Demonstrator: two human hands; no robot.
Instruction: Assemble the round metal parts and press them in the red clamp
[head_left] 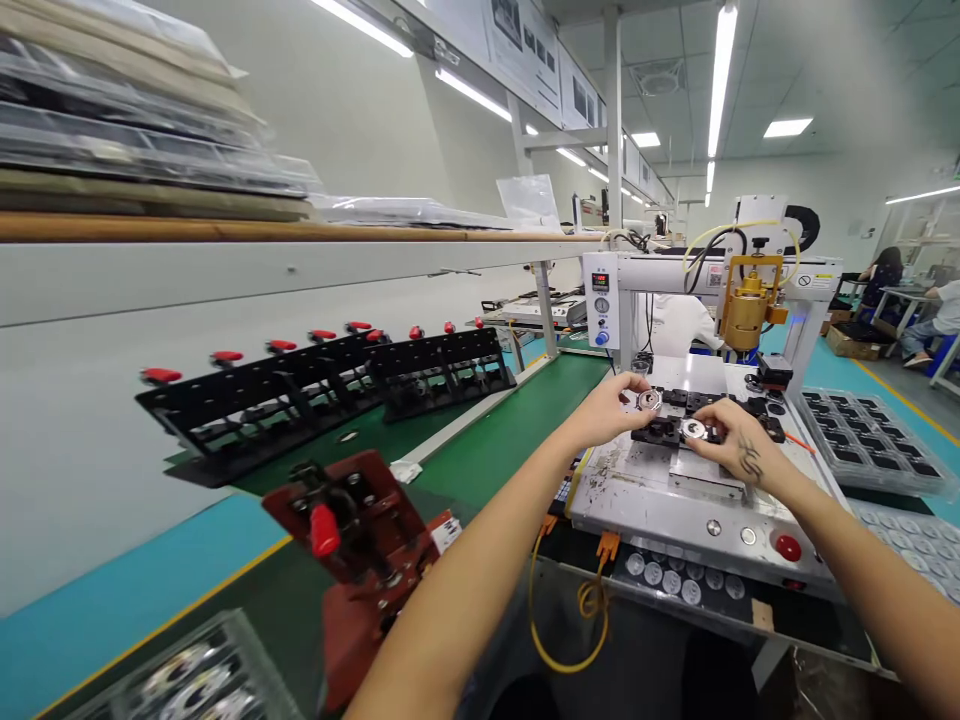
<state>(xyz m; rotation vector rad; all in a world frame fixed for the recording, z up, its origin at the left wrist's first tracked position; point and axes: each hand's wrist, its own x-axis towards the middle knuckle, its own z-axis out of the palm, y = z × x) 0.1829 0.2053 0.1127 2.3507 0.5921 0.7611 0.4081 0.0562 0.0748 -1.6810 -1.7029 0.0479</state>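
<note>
My left hand (619, 408) pinches a small round silver part (649, 401) by its edge, just above the machine's bed. In my right hand (731, 440) is a round white-faced part (693, 430), gripped between thumb and fingers. Both hands are over black fixture blocks (660, 432) mounted on the white bench-top machine (637, 500). Whether the right-hand part touches a block I cannot tell. A gold cylindrical head (744, 315) hangs from the machine's gantry behind my hands.
A clear tray of black parts (870, 435) lies right of the machine. Round discs (673, 582) line its front edge. A red clamp fixture (367, 560) stands left, with black racks (277, 400) behind. The red button (787, 547) sits at front right. An orange cable (571, 665) hangs below.
</note>
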